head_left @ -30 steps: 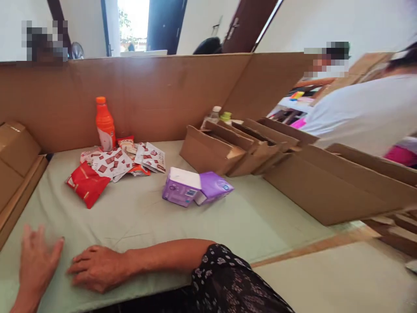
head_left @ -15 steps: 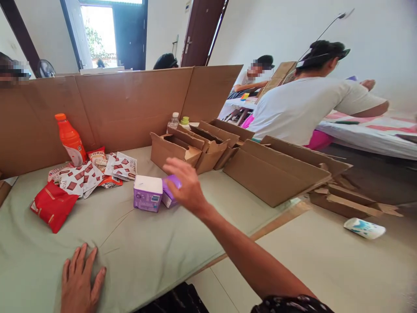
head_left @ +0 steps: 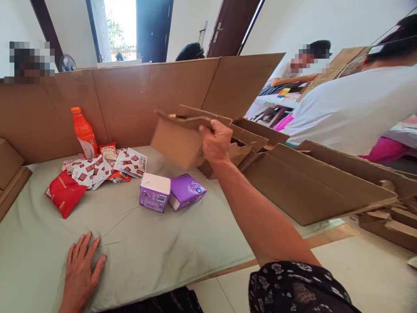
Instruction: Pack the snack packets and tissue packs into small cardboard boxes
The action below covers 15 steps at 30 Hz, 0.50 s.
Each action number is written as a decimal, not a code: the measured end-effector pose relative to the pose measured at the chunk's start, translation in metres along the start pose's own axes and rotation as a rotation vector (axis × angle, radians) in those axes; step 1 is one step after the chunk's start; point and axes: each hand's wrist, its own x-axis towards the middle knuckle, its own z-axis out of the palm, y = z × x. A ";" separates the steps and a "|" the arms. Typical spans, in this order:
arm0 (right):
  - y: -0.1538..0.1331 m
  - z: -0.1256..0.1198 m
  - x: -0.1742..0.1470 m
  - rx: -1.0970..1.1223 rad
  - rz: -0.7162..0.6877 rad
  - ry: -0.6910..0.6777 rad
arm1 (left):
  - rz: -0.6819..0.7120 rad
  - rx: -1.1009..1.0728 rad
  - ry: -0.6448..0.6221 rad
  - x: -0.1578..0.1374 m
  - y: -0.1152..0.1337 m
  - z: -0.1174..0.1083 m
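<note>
My right hand [head_left: 217, 141] grips the edge of a small open cardboard box [head_left: 177, 140], which is tilted and blurred by motion, raised at the end of a row of boxes. Flat on the pale green cloth [head_left: 143, 256] lies my left hand [head_left: 84, 265], fingers spread, holding nothing. Between the hands sit two purple tissue packs: one upright pack [head_left: 154, 193] with a white top, and another pack [head_left: 188, 191] lying against its right side. Left of them is a pile of snack packets [head_left: 94, 168] with a red packet [head_left: 66, 193] in front.
An orange bottle [head_left: 84, 132] stands behind the packets, near a tall cardboard partition [head_left: 146, 104]. More open cardboard boxes [head_left: 250, 139] and a large box [head_left: 312, 187] line the right side. Co-workers sit beyond, one in a white shirt [head_left: 358, 104].
My right hand has moved from above the tissue packs to the nearest small box, closed on its edge and lifted it. My left hand stays flat. The view has turned left.
</note>
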 end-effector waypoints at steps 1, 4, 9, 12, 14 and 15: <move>-0.014 0.002 0.008 0.031 -0.039 0.069 | -0.019 -0.030 0.000 0.000 0.000 0.001; -0.072 0.012 0.019 0.146 -0.161 0.181 | -0.089 -0.157 0.016 -0.001 -0.001 0.000; -0.173 0.022 -0.049 0.351 -0.319 -0.101 | -0.424 -0.495 0.005 -0.002 0.010 -0.030; -0.194 0.021 -0.125 0.471 -0.473 -0.418 | -0.555 -0.653 0.113 -0.004 0.019 -0.058; -0.190 0.018 -0.173 0.512 -0.574 -0.624 | -0.575 -0.708 0.208 -0.008 0.023 -0.072; -0.185 0.016 -0.193 0.534 -0.598 -0.699 | -0.573 -0.720 0.239 -0.011 0.025 -0.077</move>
